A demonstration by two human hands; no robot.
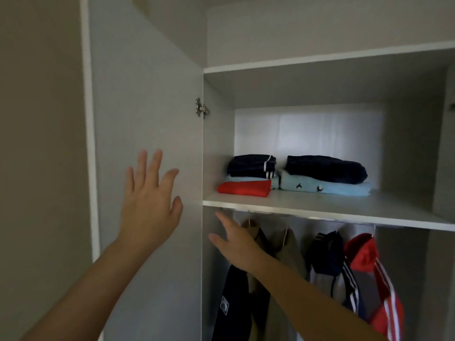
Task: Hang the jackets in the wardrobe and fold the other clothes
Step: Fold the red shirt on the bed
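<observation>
The left hand (150,207), fingers spread, is at the door (147,94). The right hand (236,244), also flat and holding nothing, is near the jackets (325,257) hanging under the shelf (320,212). They seem soft and light, better taken by the hanger (286,232).

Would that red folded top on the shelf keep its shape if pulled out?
Probably not: the red folded top looks like soft cloth, so it would likely droop. It seems to sit under a navy garment, which pulling may drag along.
</observation>
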